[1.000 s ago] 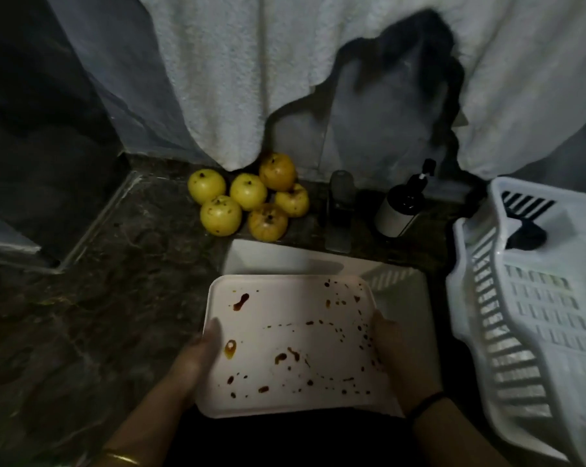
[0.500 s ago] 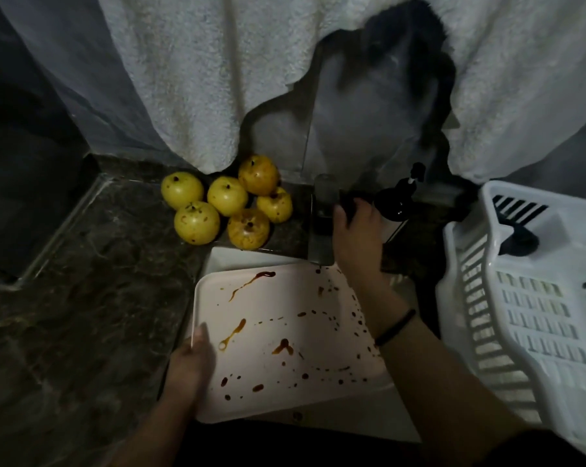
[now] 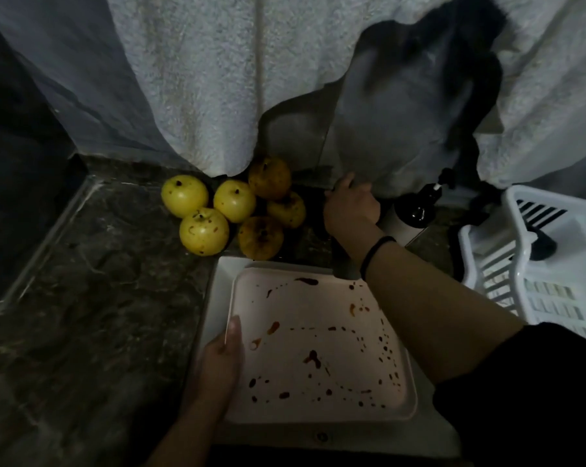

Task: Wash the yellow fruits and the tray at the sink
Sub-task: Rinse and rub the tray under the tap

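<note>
I see the left hand point(image 3: 217, 362) gripping the left rim of the stained white tray point(image 3: 318, 348), thumb on top, with the tray sitting over the white sink point(image 3: 214, 298). The right hand point(image 3: 350, 205) is at the back of the sink, fingers curled over the top of the tap point(image 3: 344, 267), just beside a dark pump bottle point(image 3: 416, 210). 6 yellow fruits point(image 3: 234, 200) sit bunched on the dark marble surface point(image 3: 83, 315) behind the sink's left corner, under a hanging towel point(image 3: 200, 79); a white basket point(image 3: 537, 264) stands at right.
</note>
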`<state>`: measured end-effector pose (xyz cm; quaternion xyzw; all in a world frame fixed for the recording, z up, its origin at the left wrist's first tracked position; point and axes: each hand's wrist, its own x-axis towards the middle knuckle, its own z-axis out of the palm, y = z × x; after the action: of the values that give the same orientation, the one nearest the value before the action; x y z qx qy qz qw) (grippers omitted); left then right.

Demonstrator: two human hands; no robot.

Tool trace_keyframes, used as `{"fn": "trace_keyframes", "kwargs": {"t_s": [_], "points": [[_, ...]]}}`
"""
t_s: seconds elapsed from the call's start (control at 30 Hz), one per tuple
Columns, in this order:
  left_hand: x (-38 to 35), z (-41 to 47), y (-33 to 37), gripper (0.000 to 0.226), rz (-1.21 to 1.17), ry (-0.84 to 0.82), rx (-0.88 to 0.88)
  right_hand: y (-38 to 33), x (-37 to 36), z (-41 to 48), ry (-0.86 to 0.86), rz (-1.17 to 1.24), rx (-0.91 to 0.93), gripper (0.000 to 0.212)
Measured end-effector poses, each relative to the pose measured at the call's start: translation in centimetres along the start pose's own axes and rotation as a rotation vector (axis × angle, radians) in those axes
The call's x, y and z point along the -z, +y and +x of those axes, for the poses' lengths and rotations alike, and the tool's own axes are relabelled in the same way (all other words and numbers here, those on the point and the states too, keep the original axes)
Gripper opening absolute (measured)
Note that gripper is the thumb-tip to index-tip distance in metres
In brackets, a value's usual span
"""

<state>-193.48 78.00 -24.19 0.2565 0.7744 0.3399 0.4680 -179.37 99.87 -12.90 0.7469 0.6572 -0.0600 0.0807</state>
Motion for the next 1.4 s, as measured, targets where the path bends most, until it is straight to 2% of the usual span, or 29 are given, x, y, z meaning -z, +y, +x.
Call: {"fn": "trace_keyframes", "kwargs": {"t_s": [0.23, 1.03, 1.17, 1.3, 1.4], "points": [[0.0, 0.6, 0.0, 0.041, -0.113, -0.112, -0.03, 0.1, 0.8, 0.0, -0.005, -0.025, 0.042, 0.062], [-0.1, 1.2, 0.9, 0.036, -0.117, -0.17, -0.065, -0.1, 1.6, 0.6, 0.003, -0.14, 0.095, 0.045], [0.0, 1.1, 1.1, 0.036, -0.091, -0.164, -0.054, 0.1, 1.0, 1.2, 0.005, -0.117, 0.073, 0.048], [0.0, 1.1, 1.1, 0.036, -0.096, -0.139, -0.055, 0.6, 1.3, 1.6, -0.041, 0.022, 0.072, 0.058], [0.2, 1.1, 1.3, 0.036, -0.089, -0.138, -0.038, 2.2, 1.9, 0.4, -0.057, 0.427, 0.016, 0.067]]}}
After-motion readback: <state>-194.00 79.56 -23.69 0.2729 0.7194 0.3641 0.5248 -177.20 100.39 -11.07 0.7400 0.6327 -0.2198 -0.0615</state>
